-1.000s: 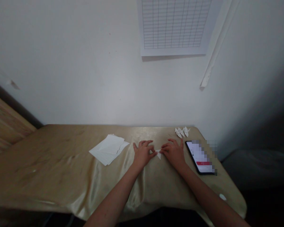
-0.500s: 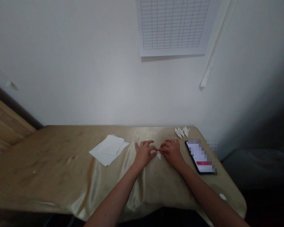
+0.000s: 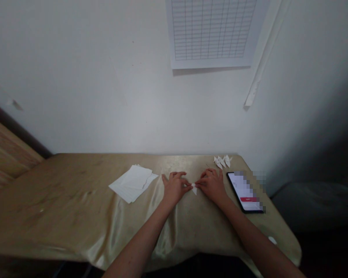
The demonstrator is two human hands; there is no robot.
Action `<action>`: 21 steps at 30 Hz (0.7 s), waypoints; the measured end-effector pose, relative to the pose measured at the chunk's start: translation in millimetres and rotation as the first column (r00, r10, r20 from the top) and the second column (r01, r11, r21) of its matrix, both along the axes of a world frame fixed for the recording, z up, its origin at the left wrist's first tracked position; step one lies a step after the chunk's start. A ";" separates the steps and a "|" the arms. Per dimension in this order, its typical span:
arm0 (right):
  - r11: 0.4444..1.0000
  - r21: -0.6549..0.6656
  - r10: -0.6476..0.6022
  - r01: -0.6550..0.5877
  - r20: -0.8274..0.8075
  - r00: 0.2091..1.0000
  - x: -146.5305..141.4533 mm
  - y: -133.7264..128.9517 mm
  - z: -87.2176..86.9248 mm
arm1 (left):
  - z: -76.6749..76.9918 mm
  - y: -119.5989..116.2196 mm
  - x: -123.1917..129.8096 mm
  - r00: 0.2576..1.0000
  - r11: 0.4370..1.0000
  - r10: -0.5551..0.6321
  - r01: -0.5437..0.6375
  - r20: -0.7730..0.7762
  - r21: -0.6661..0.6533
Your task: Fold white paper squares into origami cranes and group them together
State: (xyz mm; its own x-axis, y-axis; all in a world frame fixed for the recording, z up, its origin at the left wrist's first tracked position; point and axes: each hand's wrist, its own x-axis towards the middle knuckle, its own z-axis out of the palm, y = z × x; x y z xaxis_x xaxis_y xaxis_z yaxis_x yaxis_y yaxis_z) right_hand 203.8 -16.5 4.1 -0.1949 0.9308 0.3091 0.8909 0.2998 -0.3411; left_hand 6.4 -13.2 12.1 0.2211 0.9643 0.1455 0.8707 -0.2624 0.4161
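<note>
Between my two hands, just above the cloth-covered table, is a small piece of folded white paper with a point facing me. My left hand pinches its left side between thumb and index finger, the other fingers spread. On the right side, my right hand grips the same paper with its fingertips. Finer folds in the paper are too small to tell. Behind my right hand lie small folded white paper shapes in a row.
A stack of white sheets lies left of my hands on the gold-brown tablecloth. To the right is a phone with its screen lit. A small white object sits near the right edge. The wall rises behind the table.
The fingertips of both hands have drawn slightly apart, so more of the small paper shows between them. My left hand has shifted a little to the left.
</note>
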 end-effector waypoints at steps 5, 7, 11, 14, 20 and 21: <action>0.999 0.035 -0.035 0.035 0.008 0.999 -0.2 -0.9 -3.3 | 1.7 -2.9 -0.3 1.000 1.000 0.012 -0.012 0.000 0.014; 0.999 0.034 -0.028 0.028 0.011 1.000 0.6 -0.7 -5.0 | 0.6 -3.8 -1.3 1.000 0.999 0.009 -0.009 0.001 0.031; 1.000 0.020 -0.019 0.019 0.001 1.000 2.9 0.3 -8.2 | -3.9 -3.4 -3.2 1.000 0.999 0.003 -0.003 0.013 0.036; 1.000 0.012 -0.009 0.009 -0.029 1.000 4.0 1.0 -10.5 | -7.1 -2.0 -3.9 0.999 0.999 0.005 -0.006 0.035 0.040; 1.000 0.005 0.002 -0.002 -0.080 0.997 3.6 2.5 -13.7 | -5.3 -0.2 -3.0 0.999 1.000 -0.008 0.007 0.047 0.014; 1.000 0.006 0.003 -0.003 -0.084 0.996 3.6 2.9 -14.0 | -4.2 -0.1 -2.6 0.999 1.000 -0.008 0.007 0.051 0.009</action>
State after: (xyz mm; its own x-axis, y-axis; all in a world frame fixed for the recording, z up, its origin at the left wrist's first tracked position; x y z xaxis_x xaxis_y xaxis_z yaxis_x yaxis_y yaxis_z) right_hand 207.4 -13.6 -9.9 -0.1707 0.9284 0.3300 0.8584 0.3045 -0.4128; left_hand 3.8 -13.3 7.9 0.2204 0.9613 0.1655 0.8464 -0.2728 0.4573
